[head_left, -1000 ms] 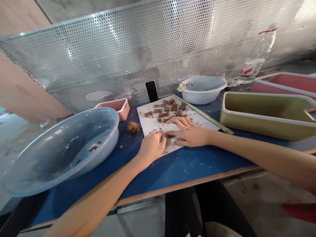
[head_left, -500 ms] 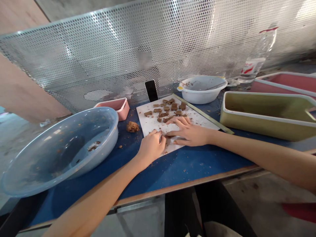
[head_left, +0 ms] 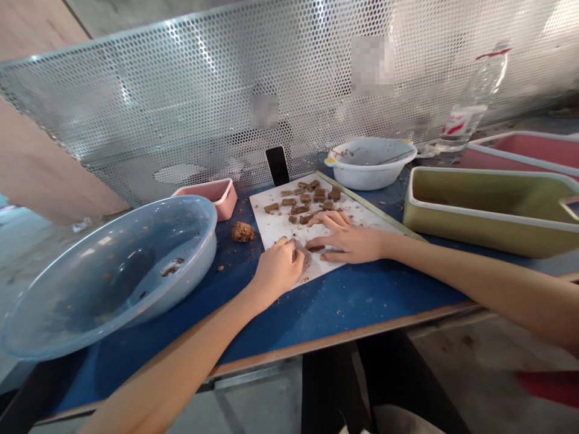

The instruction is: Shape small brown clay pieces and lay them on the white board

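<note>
My left hand (head_left: 281,265) rests on the near left part of a white sheet (head_left: 266,223). Its fingers are curled in, and whatever lies between thumb and fingertips is hidden. Beside it my right hand (head_left: 346,238) lies palm down over the sheet with its fingers spread, the fingertips close to small brown clay-like pieces (head_left: 319,195). Several such pieces, some bar-shaped, are scattered over the far half of the sheet among crumbs. A rough brown lump (head_left: 243,231) sits on the blue tabletop (head_left: 316,313), just left of the sheet.
On the left stands a large blue basin (head_left: 205,235) with a pink box (head_left: 228,202) behind it. A phone (head_left: 277,166) leans on the perforated metal screen (head_left: 181,108). A pale strip (head_left: 371,206) borders the sheet. Rightward are a white basin (head_left: 371,175), green planter (head_left: 479,229) and plastic bottle (head_left: 470,120).
My right hand has shifted slightly right and away from me, widening the gap to my left hand. My left hand has hardly moved.
</note>
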The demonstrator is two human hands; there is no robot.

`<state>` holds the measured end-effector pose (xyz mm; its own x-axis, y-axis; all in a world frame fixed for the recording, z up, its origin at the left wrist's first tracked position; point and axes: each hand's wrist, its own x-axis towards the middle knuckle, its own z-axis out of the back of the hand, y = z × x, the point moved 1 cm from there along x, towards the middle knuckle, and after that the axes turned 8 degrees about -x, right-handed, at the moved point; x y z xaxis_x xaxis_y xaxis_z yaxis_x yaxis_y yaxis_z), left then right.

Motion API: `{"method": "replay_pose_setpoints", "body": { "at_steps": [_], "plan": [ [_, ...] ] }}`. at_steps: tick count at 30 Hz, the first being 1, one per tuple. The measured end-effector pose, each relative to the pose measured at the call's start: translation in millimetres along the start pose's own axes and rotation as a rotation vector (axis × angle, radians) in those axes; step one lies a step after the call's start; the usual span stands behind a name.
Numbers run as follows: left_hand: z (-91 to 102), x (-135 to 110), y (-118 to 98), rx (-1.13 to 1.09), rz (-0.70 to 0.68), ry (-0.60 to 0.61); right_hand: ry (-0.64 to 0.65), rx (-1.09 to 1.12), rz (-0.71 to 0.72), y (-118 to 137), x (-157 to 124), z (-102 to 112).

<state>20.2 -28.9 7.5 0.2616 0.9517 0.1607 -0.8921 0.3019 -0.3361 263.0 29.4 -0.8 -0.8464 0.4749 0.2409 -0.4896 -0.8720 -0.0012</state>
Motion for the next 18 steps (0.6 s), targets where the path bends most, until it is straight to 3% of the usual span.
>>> {"method": "replay_pose_setpoints", "body": {
  "at_steps": [18],
  "plan": [
    [0.5,-0.3,-2.1,0.043,0.007,0.012,0.022,0.061,-0.008,-1.8,1.4,-7.0]
  ]
}}
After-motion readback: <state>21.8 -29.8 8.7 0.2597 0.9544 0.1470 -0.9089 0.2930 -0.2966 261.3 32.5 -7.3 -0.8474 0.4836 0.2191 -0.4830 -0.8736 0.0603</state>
